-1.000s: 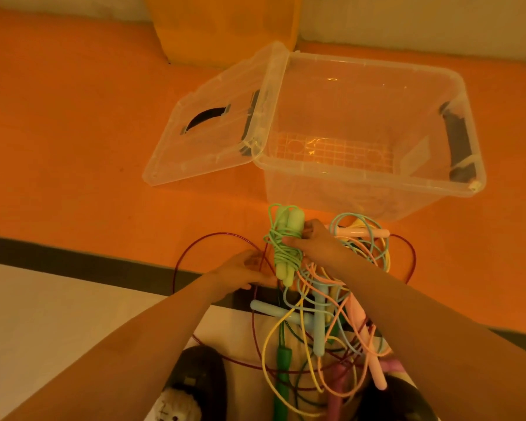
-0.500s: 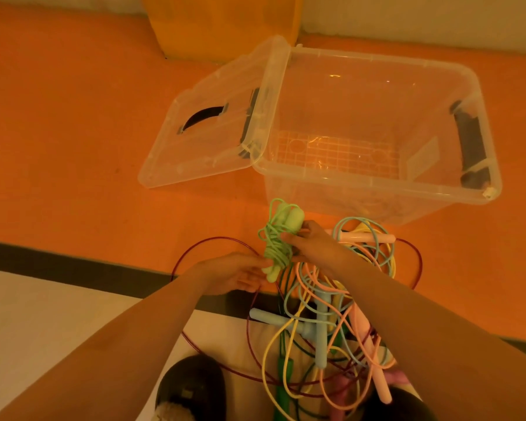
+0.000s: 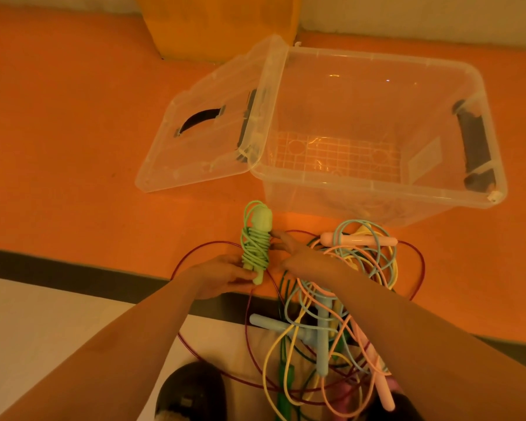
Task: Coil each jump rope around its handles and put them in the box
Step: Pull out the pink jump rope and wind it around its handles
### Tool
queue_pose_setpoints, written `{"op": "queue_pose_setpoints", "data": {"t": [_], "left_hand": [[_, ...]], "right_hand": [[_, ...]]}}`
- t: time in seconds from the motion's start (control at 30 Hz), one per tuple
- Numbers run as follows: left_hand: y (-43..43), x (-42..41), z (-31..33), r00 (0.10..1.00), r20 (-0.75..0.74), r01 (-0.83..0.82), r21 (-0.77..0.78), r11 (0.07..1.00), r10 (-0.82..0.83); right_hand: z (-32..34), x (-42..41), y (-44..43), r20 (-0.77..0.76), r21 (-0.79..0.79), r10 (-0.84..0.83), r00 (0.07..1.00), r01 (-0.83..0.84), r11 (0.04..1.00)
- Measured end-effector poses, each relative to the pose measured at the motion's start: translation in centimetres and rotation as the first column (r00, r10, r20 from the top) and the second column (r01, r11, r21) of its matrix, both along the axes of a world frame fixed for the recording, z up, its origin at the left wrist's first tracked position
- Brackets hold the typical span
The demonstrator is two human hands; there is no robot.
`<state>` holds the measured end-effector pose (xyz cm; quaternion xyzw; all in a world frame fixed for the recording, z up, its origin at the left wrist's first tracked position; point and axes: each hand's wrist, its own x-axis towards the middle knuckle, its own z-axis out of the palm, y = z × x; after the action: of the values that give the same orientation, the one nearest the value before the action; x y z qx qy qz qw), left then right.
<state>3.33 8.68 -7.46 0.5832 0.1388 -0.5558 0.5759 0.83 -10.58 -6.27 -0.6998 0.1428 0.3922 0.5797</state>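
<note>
Green cord now sits wound tight round the two handles of the green jump rope [image 3: 254, 247], which we hold upright above the orange floor [image 3: 73, 141], just near of the box [image 3: 377, 192] and a little to its left. A second ago our right hand alone carried this bundle by its upper part, with the turns looser and our left hand off to the side. Since then the left hand [image 3: 222, 276] has come in under it, and its fingers are curled round the lower ends of the handles. Our right hand [image 3: 301, 258] has slid down to the right flank of the coil, fingers reaching to the cord. We cannot tell whether they pinch the last strand or only press on it.

We judge the winding of this rope to be as good as finished, with the loose end being tucked or steadied. What remains for it is the short lift over the near wall into the clear box, which stands open and bare inside, its lid [image 3: 195, 153] swung down to the left.

To the right and near, the pile of loose ropes [image 3: 322, 338] lies tangled, pink, blue, yellow and dark red cords crossing each other, so most of the job is ahead of us.
</note>
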Motion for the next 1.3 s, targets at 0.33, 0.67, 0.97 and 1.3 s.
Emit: {"op": "queue_pose_setpoints", "data": {"t": [0.33, 0.67, 0.97, 1.3], "left_hand": [[-1.2, 0.2, 0.4, 0.995, -0.03, 0.094, -0.045, 0.995, -0.095], [-1.8, -1.2, -0.4, 0.989, 0.14, -0.058, 0.059, 0.997, 0.05], [-4.4, -2.8, -0.2, 0.976, 0.176, -0.144, 0.103, 0.984, 0.125], [-5.2, -3.9, -0.4, 0.883, 0.445, -0.284, 0.251, 0.925, 0.15]], "right_hand": [[0.0, 0.3, -0.4, -0.088, -0.118, 0.012, 0.996, -0.022, 0.993], [-0.5, -0.7, -3.0, -0.009, -0.312, 0.061, 0.998, -0.061, 0.948], [0.7, -2.0, -4.1, 0.032, -0.415, 0.158, 0.987, -0.131, 0.9], [1.8, -4.0, -4.1, 0.255, -0.32, 0.136, 0.957, -0.049, 0.946]]}}
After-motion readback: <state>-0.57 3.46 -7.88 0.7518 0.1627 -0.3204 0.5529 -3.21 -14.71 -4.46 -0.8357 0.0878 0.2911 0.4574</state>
